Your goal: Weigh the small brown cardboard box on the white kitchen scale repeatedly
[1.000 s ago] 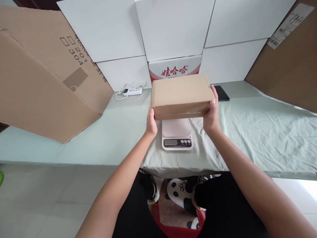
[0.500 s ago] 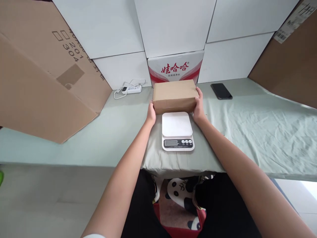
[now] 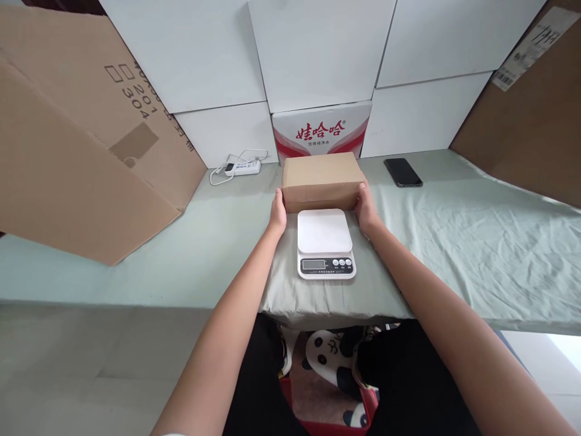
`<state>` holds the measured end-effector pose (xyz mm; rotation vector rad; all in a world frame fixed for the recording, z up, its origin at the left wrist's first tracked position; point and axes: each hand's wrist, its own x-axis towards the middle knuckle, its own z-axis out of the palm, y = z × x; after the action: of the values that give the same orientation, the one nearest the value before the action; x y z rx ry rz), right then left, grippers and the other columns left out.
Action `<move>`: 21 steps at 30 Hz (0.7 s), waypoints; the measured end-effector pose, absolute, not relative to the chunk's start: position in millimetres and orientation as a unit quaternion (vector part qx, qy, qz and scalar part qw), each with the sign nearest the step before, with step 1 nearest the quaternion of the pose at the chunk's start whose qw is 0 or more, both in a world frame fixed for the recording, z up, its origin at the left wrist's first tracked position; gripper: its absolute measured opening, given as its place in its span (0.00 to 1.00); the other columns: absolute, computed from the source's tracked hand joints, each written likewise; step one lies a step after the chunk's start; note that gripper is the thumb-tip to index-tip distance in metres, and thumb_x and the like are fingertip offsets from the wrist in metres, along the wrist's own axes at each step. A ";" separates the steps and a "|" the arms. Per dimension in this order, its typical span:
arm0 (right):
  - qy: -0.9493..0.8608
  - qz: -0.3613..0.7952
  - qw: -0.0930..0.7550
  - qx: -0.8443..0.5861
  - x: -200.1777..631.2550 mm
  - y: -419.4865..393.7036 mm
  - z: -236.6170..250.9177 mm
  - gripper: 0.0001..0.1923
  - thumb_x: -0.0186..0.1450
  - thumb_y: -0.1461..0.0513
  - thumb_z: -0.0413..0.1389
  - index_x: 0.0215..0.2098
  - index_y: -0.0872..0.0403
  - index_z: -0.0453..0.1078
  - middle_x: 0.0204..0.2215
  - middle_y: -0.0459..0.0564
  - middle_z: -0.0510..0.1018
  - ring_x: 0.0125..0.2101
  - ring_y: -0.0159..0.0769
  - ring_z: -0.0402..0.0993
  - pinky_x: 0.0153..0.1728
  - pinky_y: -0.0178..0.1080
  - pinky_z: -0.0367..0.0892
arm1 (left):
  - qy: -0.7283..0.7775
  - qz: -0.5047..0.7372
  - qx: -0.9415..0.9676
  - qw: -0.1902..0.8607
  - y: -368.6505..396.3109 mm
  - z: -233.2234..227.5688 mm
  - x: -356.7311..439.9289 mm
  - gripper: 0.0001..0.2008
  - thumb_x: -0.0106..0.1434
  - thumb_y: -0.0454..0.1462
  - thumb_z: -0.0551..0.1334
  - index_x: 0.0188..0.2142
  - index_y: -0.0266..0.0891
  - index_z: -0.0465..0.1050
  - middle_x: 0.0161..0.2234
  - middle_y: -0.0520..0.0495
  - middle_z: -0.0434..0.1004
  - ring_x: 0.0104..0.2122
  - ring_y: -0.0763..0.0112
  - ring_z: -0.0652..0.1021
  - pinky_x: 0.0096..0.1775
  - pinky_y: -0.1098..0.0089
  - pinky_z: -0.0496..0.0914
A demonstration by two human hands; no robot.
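A closed brown cardboard box (image 3: 323, 181) sits on the table just behind a white kitchen scale (image 3: 325, 242). My left hand (image 3: 278, 210) presses against the box's left end, and my right hand (image 3: 365, 206) grips its right end, thumb at the front corner. Most fingers of both hands are hidden beside or behind the box. The scale's platform is bare; its display panel and buttons face me, and I cannot make out a reading.
Behind the box stands a white carton with red lettering (image 3: 320, 130). A black phone (image 3: 403, 172) lies at the back right, a white device with a cable (image 3: 243, 167) at the back left. Large cardboard sheets flank the green tablecloth (image 3: 195, 260).
The fingers of my right hand have slid lower along the box's right end. The whole view has shifted slightly; the box stays between my hands behind the scale.
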<state>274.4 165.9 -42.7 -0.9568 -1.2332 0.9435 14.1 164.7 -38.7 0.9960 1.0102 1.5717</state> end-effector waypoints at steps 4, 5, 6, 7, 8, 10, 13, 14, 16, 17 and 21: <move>-0.534 0.397 0.624 -0.409 262.5 161.3 -28.9 0.48 0.65 0.29 0.52 0.74 0.43 0.63 0.77 0.47 0.69 0.81 0.50 0.56 0.84 0.58 0.48 | 0.423 0.645 0.410 0.487 161.2 -33.8 18.5 0.30 0.76 0.62 0.55 0.49 0.41 0.83 0.56 0.39 0.89 0.69 0.52 0.78 0.69 0.58 0.72; -0.536 0.400 0.623 -0.405 261.1 160.2 -23.4 0.47 0.65 0.29 0.52 0.74 0.42 0.64 0.77 0.46 0.69 0.81 0.50 0.56 0.84 0.57 0.48 | 0.422 0.650 0.407 0.484 159.5 -30.9 18.2 0.29 0.77 0.60 0.55 0.49 0.41 0.83 0.57 0.39 0.88 0.70 0.52 0.78 0.69 0.58 0.72; -0.545 0.398 0.621 -0.399 260.5 158.8 -17.6 0.46 0.66 0.30 0.51 0.74 0.41 0.64 0.77 0.45 0.69 0.81 0.50 0.55 0.84 0.57 0.49 | 0.418 0.655 0.405 0.481 157.1 -27.3 17.4 0.28 0.77 0.58 0.54 0.49 0.41 0.82 0.58 0.40 0.88 0.71 0.52 0.77 0.69 0.58 0.73; -0.556 0.391 0.620 -0.391 260.5 156.8 -11.7 0.45 0.66 0.30 0.51 0.74 0.40 0.64 0.77 0.44 0.68 0.81 0.49 0.55 0.84 0.57 0.49 | 0.412 0.660 0.407 0.478 153.8 -23.2 16.3 0.27 0.78 0.57 0.54 0.49 0.41 0.82 0.59 0.41 0.87 0.72 0.52 0.76 0.69 0.58 0.73; -0.567 0.381 0.620 -0.385 261.0 153.9 -6.0 0.44 0.67 0.31 0.51 0.75 0.39 0.63 0.78 0.42 0.66 0.81 0.49 0.54 0.84 0.57 0.49 | 0.404 0.664 0.413 0.474 149.2 -18.8 14.9 0.26 0.78 0.56 0.54 0.49 0.41 0.82 0.61 0.41 0.87 0.73 0.52 0.74 0.69 0.59 0.72; -0.578 0.358 0.625 -0.384 262.6 144.2 3.3 0.44 0.68 0.31 0.52 0.76 0.36 0.60 0.80 0.40 0.63 0.82 0.49 0.51 0.84 0.59 0.47 | 0.388 0.669 0.438 0.458 136.3 -9.9 11.5 0.26 0.78 0.56 0.53 0.52 0.42 0.83 0.63 0.43 0.85 0.76 0.52 0.70 0.70 0.59 0.71; -0.589 0.336 0.621 -0.393 264.7 118.5 9.4 0.47 0.67 0.31 0.54 0.79 0.32 0.53 0.81 0.39 0.59 0.83 0.51 0.48 0.84 0.61 0.48 | 0.381 0.671 0.474 0.424 107.9 0.3 7.6 0.29 0.77 0.60 0.55 0.59 0.45 0.82 0.67 0.46 0.82 0.78 0.51 0.67 0.72 0.59 0.70; -0.596 0.332 0.615 -0.396 265.2 107.5 9.3 0.48 0.67 0.31 0.54 0.80 0.32 0.51 0.81 0.40 0.58 0.83 0.52 0.48 0.83 0.62 0.49 | 0.386 0.671 0.479 0.414 96.7 2.1 7.6 0.31 0.76 0.62 0.55 0.61 0.46 0.81 0.68 0.46 0.81 0.78 0.51 0.66 0.73 0.59 0.69; -0.610 0.325 0.601 -0.400 266.6 84.2 7.4 0.47 0.70 0.32 0.53 0.81 0.32 0.47 0.82 0.42 0.56 0.83 0.52 0.48 0.83 0.63 0.48 | 0.403 0.672 0.477 0.399 73.8 3.1 10.1 0.36 0.74 0.66 0.55 0.64 0.47 0.79 0.70 0.46 0.79 0.79 0.51 0.65 0.74 0.58 0.67; -0.614 0.318 0.597 -0.405 267.6 73.0 6.3 0.46 0.71 0.33 0.53 0.81 0.32 0.46 0.82 0.44 0.56 0.83 0.53 0.49 0.83 0.64 0.49 | 0.411 0.672 0.476 0.392 62.7 2.4 12.6 0.37 0.74 0.67 0.54 0.65 0.47 0.78 0.71 0.46 0.78 0.79 0.51 0.65 0.75 0.58 0.66; -0.625 0.261 0.592 -0.437 272.8 39.9 6.0 0.42 0.71 0.35 0.55 0.77 0.34 0.50 0.77 0.50 0.60 0.79 0.59 0.55 0.79 0.69 0.57 | 0.427 0.666 0.479 0.382 28.6 -3.4 23.5 0.41 0.73 0.70 0.49 0.70 0.50 0.74 0.73 0.46 0.75 0.80 0.53 0.63 0.77 0.57 0.63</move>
<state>272.8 39.9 6.0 -1.0157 -1.4524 0.6071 23.5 28.6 -3.4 1.2212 1.0884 1.6992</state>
